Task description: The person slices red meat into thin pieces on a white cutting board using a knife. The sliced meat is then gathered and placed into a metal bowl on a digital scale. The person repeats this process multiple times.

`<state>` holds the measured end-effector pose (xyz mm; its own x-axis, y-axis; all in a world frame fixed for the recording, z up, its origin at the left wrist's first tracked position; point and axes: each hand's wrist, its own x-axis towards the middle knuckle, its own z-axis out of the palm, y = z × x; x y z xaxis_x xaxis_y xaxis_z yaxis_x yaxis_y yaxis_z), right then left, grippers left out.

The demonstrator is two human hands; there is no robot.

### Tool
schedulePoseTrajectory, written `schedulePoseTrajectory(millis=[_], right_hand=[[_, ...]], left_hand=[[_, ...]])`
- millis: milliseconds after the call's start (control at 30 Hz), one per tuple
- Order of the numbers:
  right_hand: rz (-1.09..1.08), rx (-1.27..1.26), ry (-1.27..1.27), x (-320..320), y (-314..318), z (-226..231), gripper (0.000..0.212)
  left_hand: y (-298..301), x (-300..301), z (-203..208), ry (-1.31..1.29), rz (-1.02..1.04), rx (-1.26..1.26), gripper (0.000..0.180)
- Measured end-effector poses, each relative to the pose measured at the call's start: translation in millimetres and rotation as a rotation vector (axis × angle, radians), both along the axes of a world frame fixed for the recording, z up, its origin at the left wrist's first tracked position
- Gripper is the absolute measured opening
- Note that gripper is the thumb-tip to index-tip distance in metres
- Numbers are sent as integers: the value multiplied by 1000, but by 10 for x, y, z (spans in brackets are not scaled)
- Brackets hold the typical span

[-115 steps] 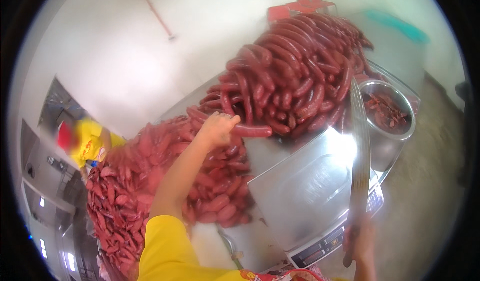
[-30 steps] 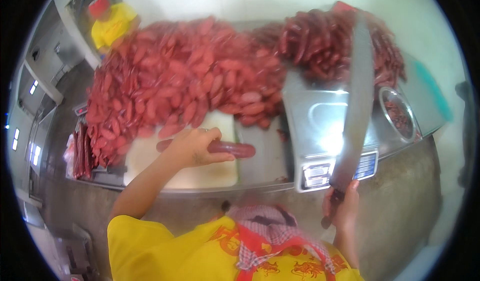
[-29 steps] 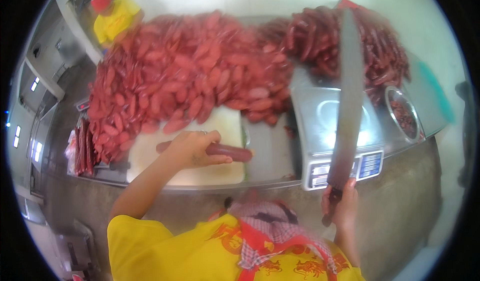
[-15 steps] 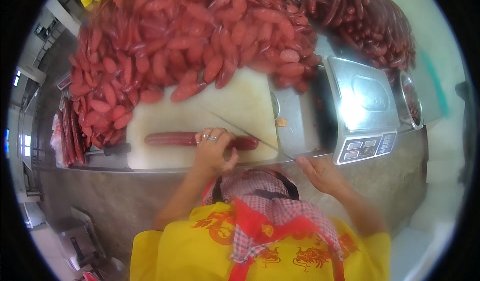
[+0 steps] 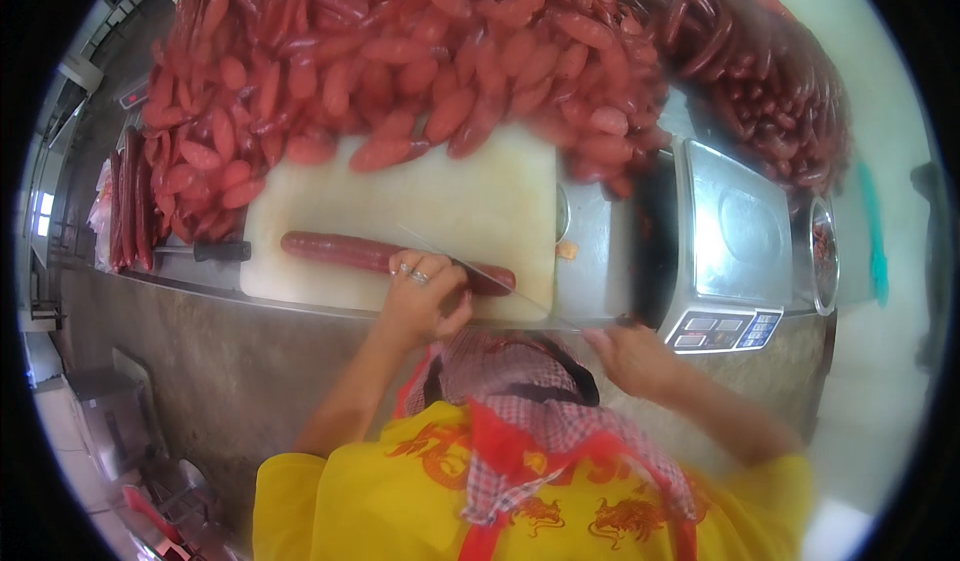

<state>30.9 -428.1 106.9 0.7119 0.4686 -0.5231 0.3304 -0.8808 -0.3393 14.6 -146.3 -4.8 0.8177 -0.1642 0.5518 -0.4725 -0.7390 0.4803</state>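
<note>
Clothing: yellow shirt (image 5: 330, 501) with a red-and-white checked cloth (image 5: 520, 411) at the chest, nearest the camera at the lower edge.
Right hand: right hand (image 5: 625, 356) sits at the near edge of the counter, fingers closed around the handle of the knife (image 5: 480, 276); the handle itself is hidden inside the fist.
Left hand: left hand (image 5: 425, 296) rests on top of the long sausage (image 5: 380, 256), fingers curled down and pressing on it; rings show on two fingers.
Knife: thin long blade runs from the right hand up and to the left, crossing the sausage just beside the left fingertips.
Long sausage: dark red, lying lengthwise along the near edge of the cutting board (image 5: 420, 201), one end sticking out right of the left hand.
Cutting board: pale, rectangular, flat on the steel counter (image 5: 590, 251); its far edge touches the sausage heap.
Second knife: a black-handled knife (image 5: 205, 251) lies on the counter just left of the board.
Scale: steel weighing scale (image 5: 735, 241) stands right of the board, display panel facing the person.
Bowl: a small metal bowl (image 5: 825, 256) sits right of the scale.
Light-red heap: a large pile of short plump sausages (image 5: 400, 51) fills the space beyond the board.
Dark-red heap: a pile of longer dark sausages (image 5: 760, 81) lies beyond the scale, far right.
</note>
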Motion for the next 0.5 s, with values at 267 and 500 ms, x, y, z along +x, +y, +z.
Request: schedulePoseTrajectory(millis=[267, 500], right_hand=[[18, 311, -73, 233, 546, -579, 43], [-239, -85, 191, -387, -363, 200, 58]], left_hand=[[19, -32, -7, -69, 29, 20, 26], [101, -35, -59, 0, 9, -11, 29]])
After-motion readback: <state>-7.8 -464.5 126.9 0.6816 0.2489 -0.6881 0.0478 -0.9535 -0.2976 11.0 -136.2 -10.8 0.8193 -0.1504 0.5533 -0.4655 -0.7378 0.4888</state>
